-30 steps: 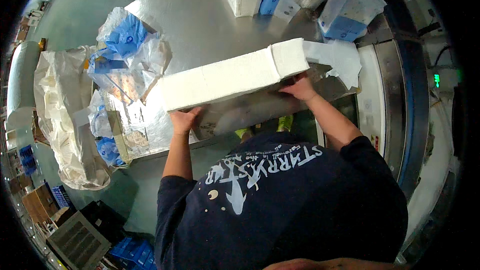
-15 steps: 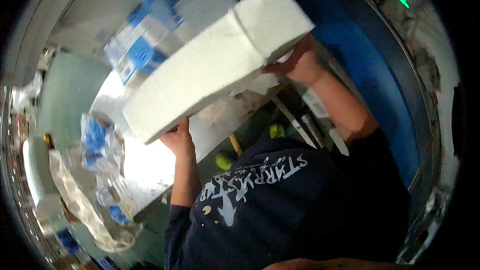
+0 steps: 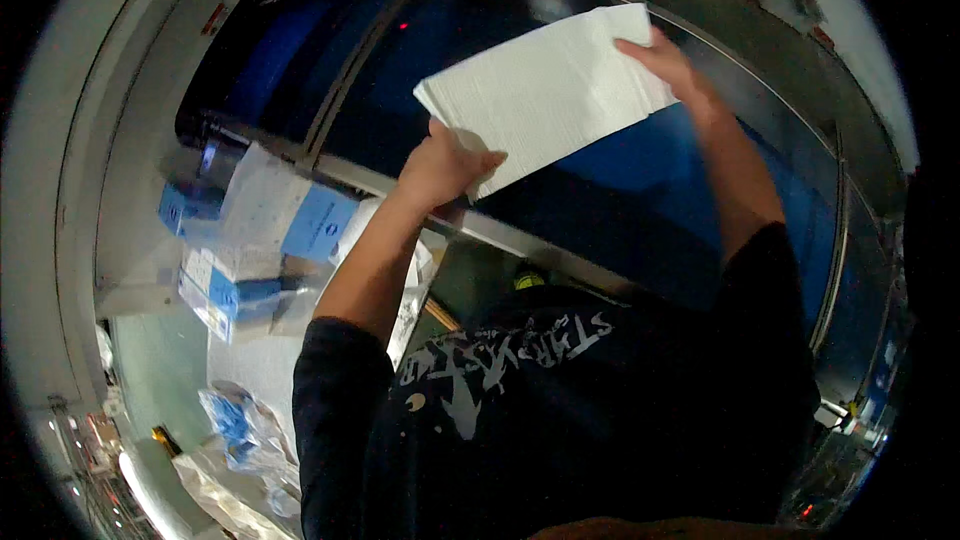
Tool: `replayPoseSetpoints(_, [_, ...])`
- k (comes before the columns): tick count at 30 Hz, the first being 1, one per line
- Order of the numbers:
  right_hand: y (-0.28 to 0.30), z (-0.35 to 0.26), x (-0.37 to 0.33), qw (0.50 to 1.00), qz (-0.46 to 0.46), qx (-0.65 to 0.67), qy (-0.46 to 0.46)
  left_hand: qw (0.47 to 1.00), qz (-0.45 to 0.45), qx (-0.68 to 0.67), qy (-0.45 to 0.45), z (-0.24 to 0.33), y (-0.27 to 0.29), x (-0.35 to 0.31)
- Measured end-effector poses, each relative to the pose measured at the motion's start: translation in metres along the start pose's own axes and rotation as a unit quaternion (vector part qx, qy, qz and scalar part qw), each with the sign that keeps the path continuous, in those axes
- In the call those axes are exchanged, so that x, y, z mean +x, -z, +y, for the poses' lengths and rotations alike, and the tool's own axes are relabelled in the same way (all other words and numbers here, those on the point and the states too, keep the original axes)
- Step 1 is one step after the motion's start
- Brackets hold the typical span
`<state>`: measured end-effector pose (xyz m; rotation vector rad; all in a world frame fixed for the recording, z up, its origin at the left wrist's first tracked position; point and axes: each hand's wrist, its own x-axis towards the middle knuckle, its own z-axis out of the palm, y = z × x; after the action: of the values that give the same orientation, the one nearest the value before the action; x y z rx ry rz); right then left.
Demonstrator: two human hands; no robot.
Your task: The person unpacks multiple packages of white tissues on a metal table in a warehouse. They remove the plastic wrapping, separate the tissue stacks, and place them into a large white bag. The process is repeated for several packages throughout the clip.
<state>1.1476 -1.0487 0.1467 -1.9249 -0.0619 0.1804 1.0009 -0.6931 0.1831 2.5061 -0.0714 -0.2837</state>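
Note:
A thick stack of white sheets [image 3: 555, 90], with fine layer lines along its side, is held between my two hands. My left hand [image 3: 445, 168] is closed around its near left end, with the thumb on the lined side. At the far right end my right hand [image 3: 665, 62] grips the stack, fingers over its edge. The stack slants up to the right, above a dark blue belt-like surface [image 3: 620, 190]. I cannot tell whether it touches that surface.
A metal rail [image 3: 520, 238] edges the blue surface on my side. At left, blue-and-white packages [image 3: 320, 222] stand on a pale metal table [image 3: 235, 370]. Crumpled clear plastic with blue pieces [image 3: 240, 420] lies nearer, beside cream-coloured sheeting [image 3: 215, 490].
I have turned right, away from the table. Both hands have carried the white stack over the blue surface, and its lined side now shows.

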Motion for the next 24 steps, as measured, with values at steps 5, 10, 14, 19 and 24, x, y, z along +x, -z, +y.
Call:
replayPoseSetpoints(5, [-0.013,0.026,0.038,0.993,-0.095,-0.067,0.031,0.974,-0.209,0.087,-0.004,-0.002,-0.006,0.045])
replayPoseSetpoints(10, [-0.037,0.02,0.081,0.959,-0.112,-0.258,0.035,0.911,-0.311,0.262,0.068,0.003,-0.005,0.037])
replayPoseSetpoints(14, [-0.057,-0.008,0.09,0.935,-0.136,-0.319,0.078,0.886,-0.363,0.285,-0.053,0.022,0.006,0.017])
replayPoseSetpoints(19, [-0.023,-0.002,0.076,0.907,-0.096,-0.379,0.157,0.893,-0.357,0.244,-0.126,0.026,-0.001,0.005])
replayPoseSetpoints(24, [-0.044,-0.011,0.022,0.843,0.001,-0.52,0.14,0.916,-0.322,0.159,-0.176,0.027,0.01,-0.01])
